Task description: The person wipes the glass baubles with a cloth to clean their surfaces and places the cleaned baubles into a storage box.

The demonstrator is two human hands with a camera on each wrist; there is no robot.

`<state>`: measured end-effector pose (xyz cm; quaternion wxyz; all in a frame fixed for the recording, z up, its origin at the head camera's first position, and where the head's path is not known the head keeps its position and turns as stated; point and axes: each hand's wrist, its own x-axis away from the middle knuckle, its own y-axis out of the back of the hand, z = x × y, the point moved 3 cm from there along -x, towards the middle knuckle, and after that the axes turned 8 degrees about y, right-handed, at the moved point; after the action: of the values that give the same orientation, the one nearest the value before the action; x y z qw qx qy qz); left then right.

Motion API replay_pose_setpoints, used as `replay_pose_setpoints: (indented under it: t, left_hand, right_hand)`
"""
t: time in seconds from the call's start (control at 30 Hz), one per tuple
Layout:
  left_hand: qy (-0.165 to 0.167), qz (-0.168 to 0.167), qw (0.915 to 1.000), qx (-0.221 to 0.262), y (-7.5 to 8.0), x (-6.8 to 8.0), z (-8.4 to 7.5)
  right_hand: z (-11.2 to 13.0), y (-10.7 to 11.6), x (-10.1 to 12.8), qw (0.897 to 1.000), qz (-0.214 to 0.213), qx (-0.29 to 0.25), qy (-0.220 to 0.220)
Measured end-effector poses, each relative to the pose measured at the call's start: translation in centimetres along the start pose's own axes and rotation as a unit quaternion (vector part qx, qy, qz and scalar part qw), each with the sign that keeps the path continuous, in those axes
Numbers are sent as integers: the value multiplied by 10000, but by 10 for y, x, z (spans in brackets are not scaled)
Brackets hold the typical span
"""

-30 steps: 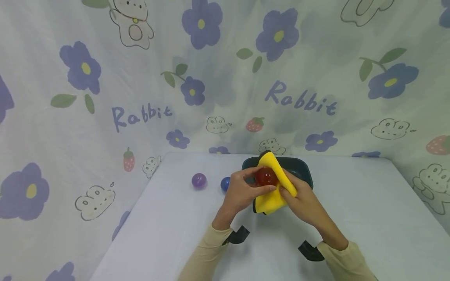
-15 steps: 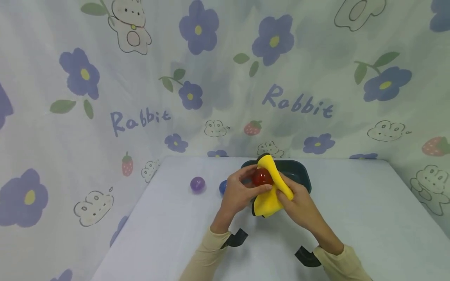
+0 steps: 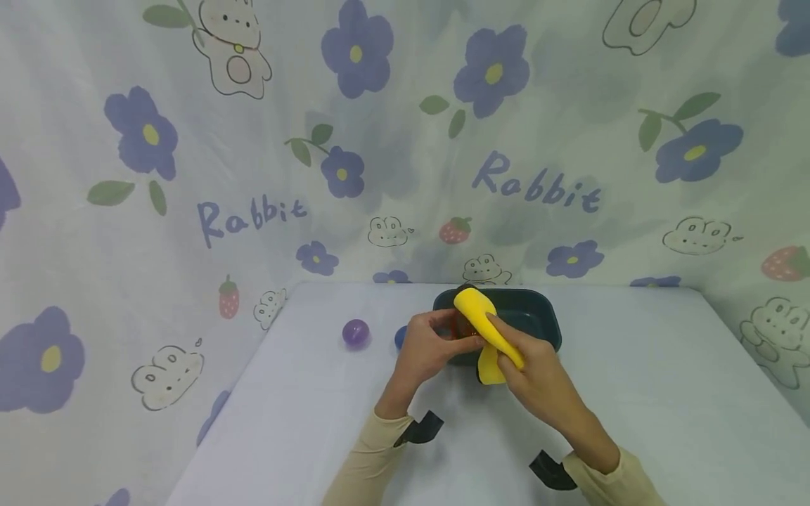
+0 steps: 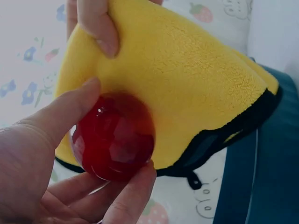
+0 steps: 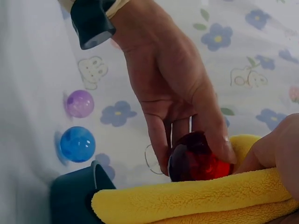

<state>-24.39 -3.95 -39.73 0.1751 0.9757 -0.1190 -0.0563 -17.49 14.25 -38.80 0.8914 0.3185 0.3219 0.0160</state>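
My left hand [image 3: 430,348] grips a red faceted ball [image 4: 113,136] [image 5: 196,158] between thumb and fingers, just above the near rim of a dark teal tub [image 3: 534,316]. My right hand [image 3: 528,362] holds a yellow cloth [image 3: 482,327] [image 4: 187,84] with a black edge, folded over and pressed against the ball. In the head view the cloth hides most of the ball. The right wrist view shows the ball resting against the top of the cloth [image 5: 196,198].
A purple ball [image 3: 356,333] [image 5: 79,103] and a blue ball [image 3: 401,337] [image 5: 77,143] lie on the white table [image 3: 304,422] left of the tub. A flower-print sheet hangs behind and at both sides.
The right hand has drawn the cloth up and over the ball, so the red ball that showed before is mostly covered in the head view. The left hand keeps its grip.
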Motion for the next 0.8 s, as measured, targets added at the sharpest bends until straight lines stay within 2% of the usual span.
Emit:
replay_pose_setpoints:
  t: [0.2, 0.4, 0.6, 0.8]
  left_hand:
    - [-241, 84, 9996, -72, -3, 2, -2]
    - [-460, 272, 9982, -285, -8, 7, -5]
    - [-700, 272, 9969, -244, -10, 11, -9]
    - [-566, 296, 9979, 37, -10, 12, -10]
  right_hand:
    - [3, 0, -1, 9976, -43, 338, 608]
    - [1, 5, -3, 9960, 237, 368, 779]
    - [-4, 10, -3, 9977, 414, 118, 518]
    - [-11, 11, -3, 9975, 463, -525, 5]
